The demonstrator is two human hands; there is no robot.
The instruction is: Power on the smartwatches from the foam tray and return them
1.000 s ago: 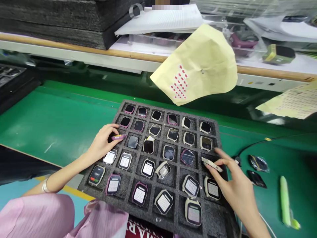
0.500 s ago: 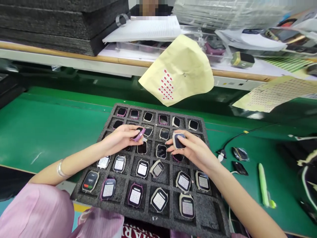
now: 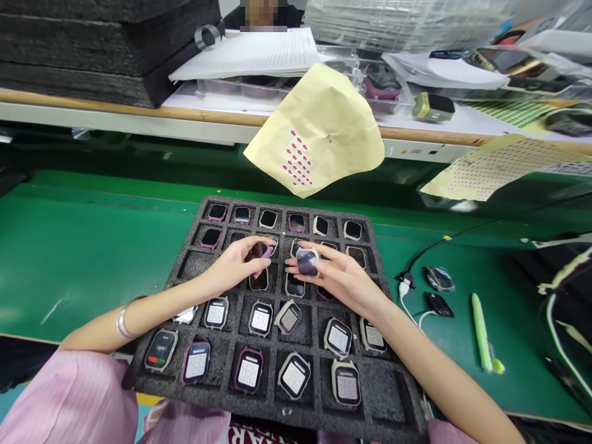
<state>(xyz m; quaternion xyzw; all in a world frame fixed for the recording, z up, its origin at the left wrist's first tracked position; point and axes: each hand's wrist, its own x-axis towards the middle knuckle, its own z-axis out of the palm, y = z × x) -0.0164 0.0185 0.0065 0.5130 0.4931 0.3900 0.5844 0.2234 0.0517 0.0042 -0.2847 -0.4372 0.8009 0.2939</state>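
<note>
A dark foam tray with square pockets holds several strapless smartwatches. Those in its two front rows have lit screens, one with a red and green display; most farther back are dark. Above the tray's middle, my left hand is closed on a purple smartwatch, partly hidden by the fingers. To its right, my right hand grips a light-rimmed smartwatch, its dark screen turned up towards me. The two held watches are apart.
Behind the tray runs a shelf edge with a yellow sticker sheet hanging from it. Black foam blocks are stacked at left. A green pen-like tool and a cable plug lie right. A person is beyond the shelf.
My right hand has moved left with the light-rimmed watch, nearer to my left hand. The purple watch has turned in my left hand. The camera view has shifted slightly.
</note>
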